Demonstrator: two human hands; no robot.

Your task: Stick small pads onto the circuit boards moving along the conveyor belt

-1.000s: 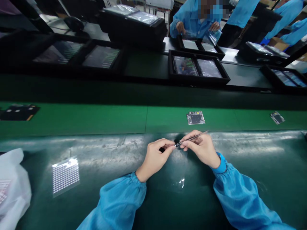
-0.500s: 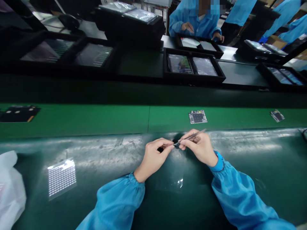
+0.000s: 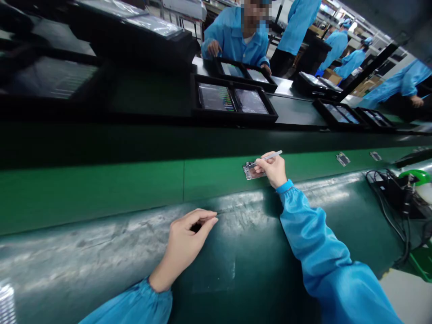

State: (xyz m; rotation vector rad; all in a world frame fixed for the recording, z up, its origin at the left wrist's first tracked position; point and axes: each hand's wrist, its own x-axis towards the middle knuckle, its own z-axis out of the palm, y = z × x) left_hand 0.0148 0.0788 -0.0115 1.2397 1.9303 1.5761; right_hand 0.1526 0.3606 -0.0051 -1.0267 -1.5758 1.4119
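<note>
My right hand (image 3: 272,169) is closed on a pair of metal tweezers (image 3: 274,155), whose handle points up and right. Its fingers are at a small circuit board (image 3: 250,172) on the green strip and cover the board's right part. My left hand (image 3: 189,238) is over the dark green mat, thumb and forefinger close together at their tips; whether anything tiny is between them cannot be made out. A clear film (image 3: 216,274) lies on the mat below and right of the left hand.
Two more boards (image 3: 343,159) (image 3: 375,156) lie farther right on the green strip. Black trays (image 3: 236,118) stand on the raised shelf, a person behind them. Cables and a black device (image 3: 398,195) are at the right. A dotted sheet (image 3: 6,303) shows at the lower left.
My hands have parted. The right one has moved forward with the tweezers to the circuit board; the left stays back over the mat. The view has turned right.
</note>
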